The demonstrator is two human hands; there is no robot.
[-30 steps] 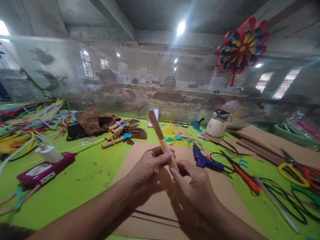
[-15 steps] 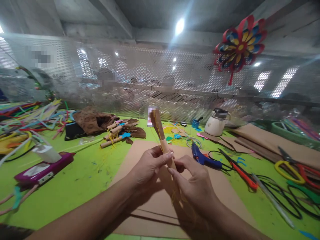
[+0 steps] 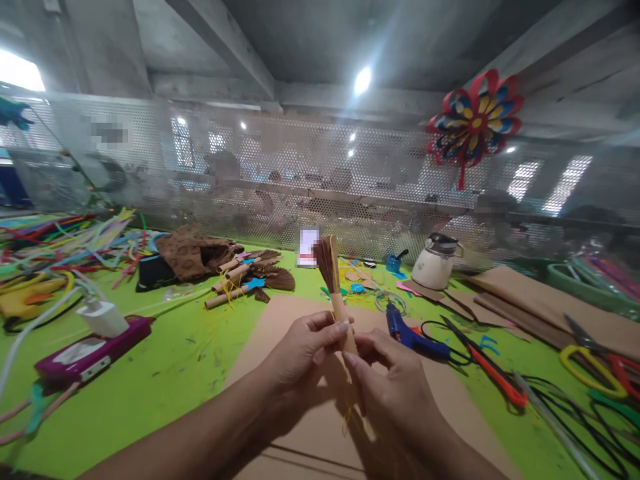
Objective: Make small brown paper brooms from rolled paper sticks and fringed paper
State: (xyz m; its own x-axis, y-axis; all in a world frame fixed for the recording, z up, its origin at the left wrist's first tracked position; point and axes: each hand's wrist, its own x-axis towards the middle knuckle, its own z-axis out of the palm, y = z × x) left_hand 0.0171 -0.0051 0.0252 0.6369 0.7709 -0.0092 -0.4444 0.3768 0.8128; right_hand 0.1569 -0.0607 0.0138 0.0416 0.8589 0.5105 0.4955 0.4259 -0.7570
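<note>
I pinch the broom (image 3: 336, 293) handle with my left hand (image 3: 300, 350) and right hand (image 3: 387, 380), fingers clamped, bristles up

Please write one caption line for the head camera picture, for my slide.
Left hand and right hand hold a miniature broom, bristles up, above a cardboard sheet, blue glue gun nearby.

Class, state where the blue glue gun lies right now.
In the head view, the glue gun lies right of centre on the table, just beyond the right hand and in front of the white kettle.
</note>
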